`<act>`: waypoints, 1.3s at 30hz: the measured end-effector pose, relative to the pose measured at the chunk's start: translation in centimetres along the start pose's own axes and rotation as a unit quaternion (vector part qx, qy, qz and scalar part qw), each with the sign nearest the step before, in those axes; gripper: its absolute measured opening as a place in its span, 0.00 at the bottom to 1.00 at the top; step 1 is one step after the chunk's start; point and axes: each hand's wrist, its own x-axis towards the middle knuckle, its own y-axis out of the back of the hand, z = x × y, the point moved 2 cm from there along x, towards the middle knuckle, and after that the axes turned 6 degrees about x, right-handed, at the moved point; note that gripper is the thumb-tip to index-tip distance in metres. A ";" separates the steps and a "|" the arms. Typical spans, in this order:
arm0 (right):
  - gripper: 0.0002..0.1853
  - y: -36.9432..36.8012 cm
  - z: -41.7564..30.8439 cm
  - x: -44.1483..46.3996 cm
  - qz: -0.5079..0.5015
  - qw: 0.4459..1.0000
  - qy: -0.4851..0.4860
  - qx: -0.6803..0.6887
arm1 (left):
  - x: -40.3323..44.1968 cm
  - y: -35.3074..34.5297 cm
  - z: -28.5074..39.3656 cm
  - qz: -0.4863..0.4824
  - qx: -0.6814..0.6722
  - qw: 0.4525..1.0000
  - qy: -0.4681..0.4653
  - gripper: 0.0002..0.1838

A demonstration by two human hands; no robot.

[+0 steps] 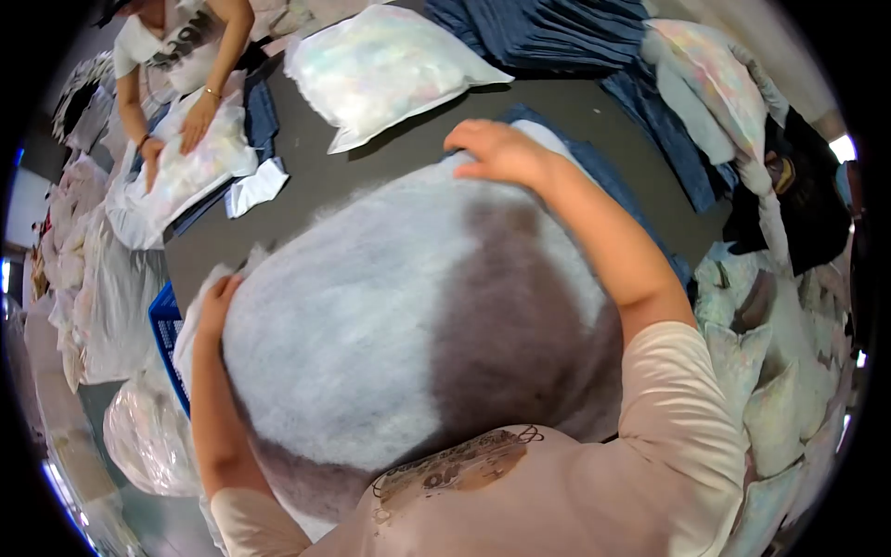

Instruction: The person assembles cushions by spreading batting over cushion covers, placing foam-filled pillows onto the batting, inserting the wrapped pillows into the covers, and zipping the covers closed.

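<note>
A large sheet of fluffy white batting spreads over the near part of the dark table, right up to the person's body, with a shadow across its right half. My left hand holds the sheet's left edge, its fingers partly hidden by the material. At the far edge, my right hand rests on the batting with its fingers spread. Blue denim shows from under the sheet on the right.
A stuffed white pillow lies on the grey table. Folded denim is stacked at the back. A co-worker's hands press another pillow at upper left. A blue crate stands left; filled bags are piled right.
</note>
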 end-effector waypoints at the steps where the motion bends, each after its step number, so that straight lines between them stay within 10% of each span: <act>1: 0.18 2.7 -1.1 -2.6 0.093 0.995 -0.033 -0.018 | -2.6 1.0 1.9 0.002 -0.130 0.992 0.004 0.19; 4: 0.11 8.8 -1.2 -12.7 0.235 0.930 -0.273 0.067 | -10.4 3.6 3.2 0.095 0.010 0.994 -0.058 0.17; 11: 0.08 5.6 -5.1 -23.5 0.166 0.966 -0.198 0.006 | -25.2 -1.8 6.2 0.123 0.181 0.974 -0.061 0.31; 20: 0.24 3.2 -6.4 -12.2 0.216 0.463 -0.187 0.839 | -24.9 -4.4 3.2 0.194 0.201 0.954 -0.110 0.27; 24: 0.21 2.4 3.2 -8.7 0.220 0.425 -0.276 0.834 | -24.9 -4.5 3.1 0.211 0.198 0.950 -0.114 0.26; 31: 0.20 1.5 16.8 -7.2 0.377 0.484 -0.355 0.706 | -25.6 -4.4 3.6 0.220 0.190 0.951 -0.102 0.27; 35: 0.19 4.0 17.1 -14.7 0.176 0.756 -0.489 0.398 | -25.2 -4.4 3.3 0.217 0.168 0.956 -0.101 0.27; 39: 0.18 8.5 9.9 -20.4 0.189 0.712 -0.484 0.472 | -24.7 -4.5 3.1 0.222 0.182 0.952 -0.111 0.27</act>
